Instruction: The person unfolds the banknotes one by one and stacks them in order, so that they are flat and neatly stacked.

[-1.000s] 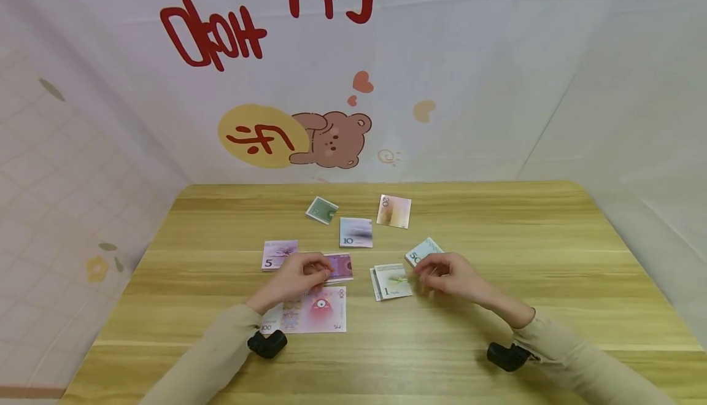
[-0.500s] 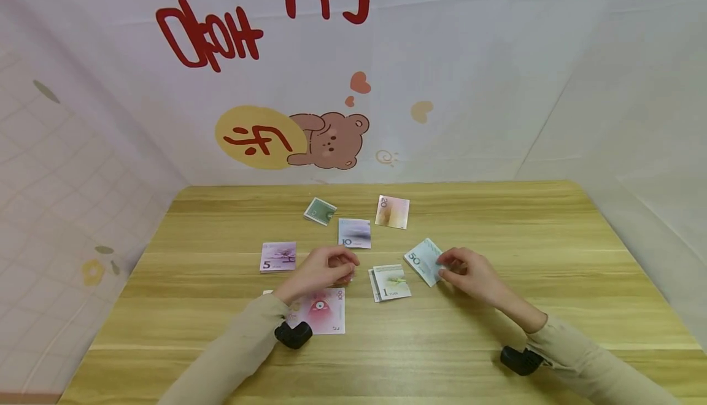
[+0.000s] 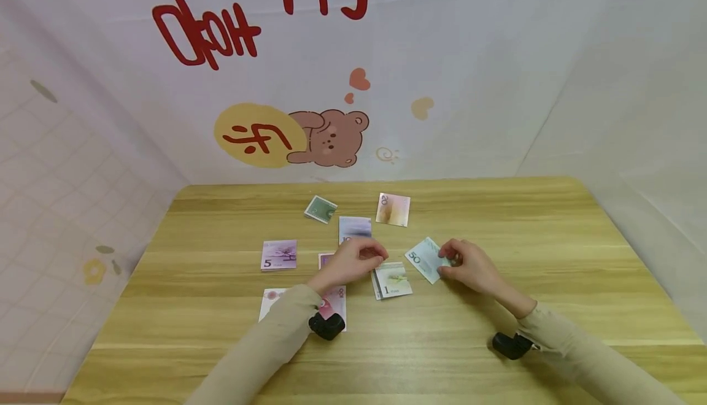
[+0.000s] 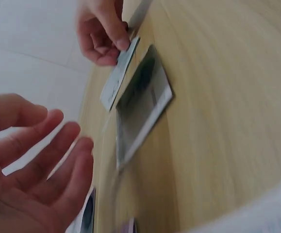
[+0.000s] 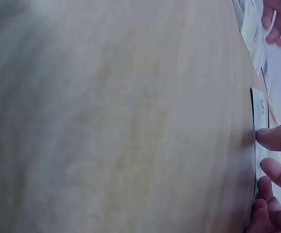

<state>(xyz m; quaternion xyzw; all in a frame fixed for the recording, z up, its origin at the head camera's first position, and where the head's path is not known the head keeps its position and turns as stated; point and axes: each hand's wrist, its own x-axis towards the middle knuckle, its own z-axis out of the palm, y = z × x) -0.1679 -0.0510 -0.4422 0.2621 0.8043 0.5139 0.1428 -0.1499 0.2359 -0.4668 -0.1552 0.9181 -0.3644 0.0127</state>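
In the head view my left hand (image 3: 352,264) hovers over the table beside a pair of 1-yuan notes (image 3: 394,282), its fingers loosely curved. Nothing sits between those fingers in the left wrist view, where the hand (image 4: 43,170) hangs near the notes (image 4: 142,104). My right hand (image 3: 472,267) pinches the right side of a tilted 50-yuan note (image 3: 422,259) with thumb and fingers. The right wrist view shows the thumb (image 5: 276,137) and fingertips on that 50-yuan note (image 5: 260,114), which lies close along the tabletop.
Around the left arm lie a 5-yuan note (image 3: 278,254), a purple note (image 3: 324,260) and a pink 100-yuan note (image 3: 270,297), partly covered by the sleeve. Farther back are a 10-yuan note (image 3: 355,226), a green note (image 3: 320,208) and a 20-yuan note (image 3: 393,210).
My left hand has moved right from the purple note toward the 1-yuan notes. The right hand has shifted from the 50-yuan note's lower corner to its right side.
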